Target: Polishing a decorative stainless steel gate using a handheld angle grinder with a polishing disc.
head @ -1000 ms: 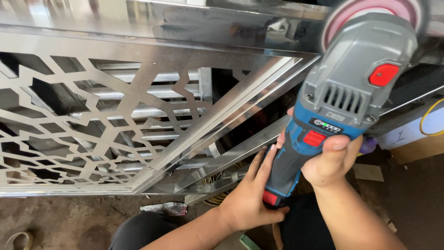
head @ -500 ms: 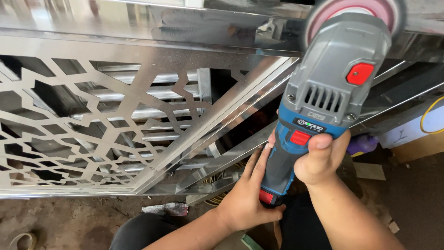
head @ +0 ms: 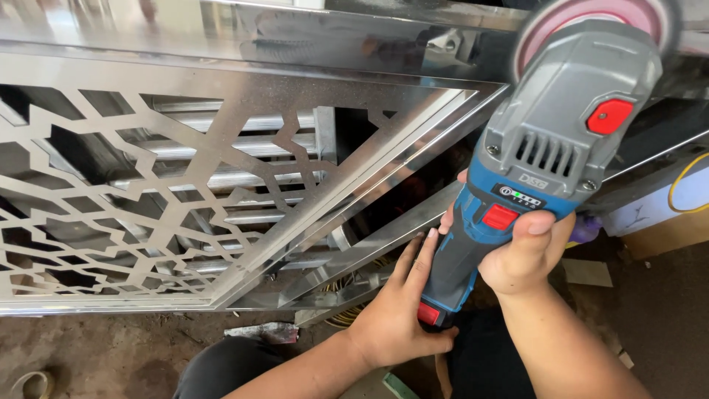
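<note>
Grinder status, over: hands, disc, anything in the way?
Right hand gripping the blue-grey angle grinder, thumb by the red switch. Left hand steadying its base. Pink disc at the polished steel frame. Nothing blocking.

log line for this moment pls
right hand: grips blue-grey angle grinder | left hand: steadies its base | pink disc: at polished steel frame

Two hands on show: the left hand [head: 395, 325] low on the handle, the right hand [head: 528, 251] higher up. One grinder [head: 546, 162] between them, blue and grey, carrying one pink disc [head: 591, 18]. On that tool, three red parts. One shiny metal panel [head: 221, 185] with a cut-out pattern, and one yellow cable [head: 683, 181] looping at the right edge.
</note>
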